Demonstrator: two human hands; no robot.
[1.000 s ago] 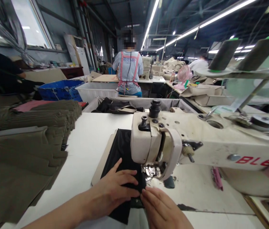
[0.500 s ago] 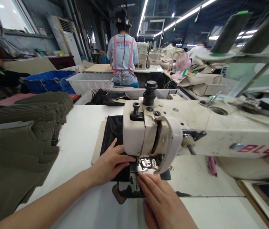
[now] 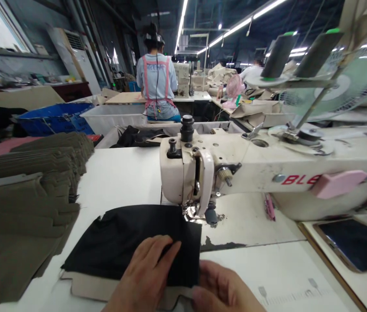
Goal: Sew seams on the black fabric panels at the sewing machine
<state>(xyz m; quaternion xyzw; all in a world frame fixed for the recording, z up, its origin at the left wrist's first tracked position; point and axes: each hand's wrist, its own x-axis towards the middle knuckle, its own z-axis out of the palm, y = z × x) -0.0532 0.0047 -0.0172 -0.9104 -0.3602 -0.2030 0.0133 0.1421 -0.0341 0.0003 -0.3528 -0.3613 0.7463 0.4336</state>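
Note:
A black fabric piece [image 3: 115, 238] with a beige layer [image 3: 92, 287] showing beneath its near edge lies in front of the sewing machine [image 3: 177, 173]. Its far right part reaches the presser foot [image 3: 190, 212]. My left hand [image 3: 147, 273] is on top of the fabric, fingers bent and thumb drawn close to them, closed on the cloth. At the near right corner my right hand [image 3: 224, 288] grips the fabric edge between thumb and fingers, some of which are hidden. A dark thread-like curve [image 3: 178, 299] shows on the beige layer between my hands.
Stacked olive fabric pieces [image 3: 24, 203] lie at the left. A pink thread snipper [image 3: 269, 207] lies behind the needle area, and a phone [image 3: 358, 242] is at the right. Thread cones [image 3: 277, 56] stand above the machine. A co-worker [image 3: 157, 82] sits ahead, beyond bins [image 3: 115, 117].
The black fabric has come out toward me from under the machine head and swung left, showing its beige layer. Both hands moved nearer; my right hand now grips its corner. The view turned right.

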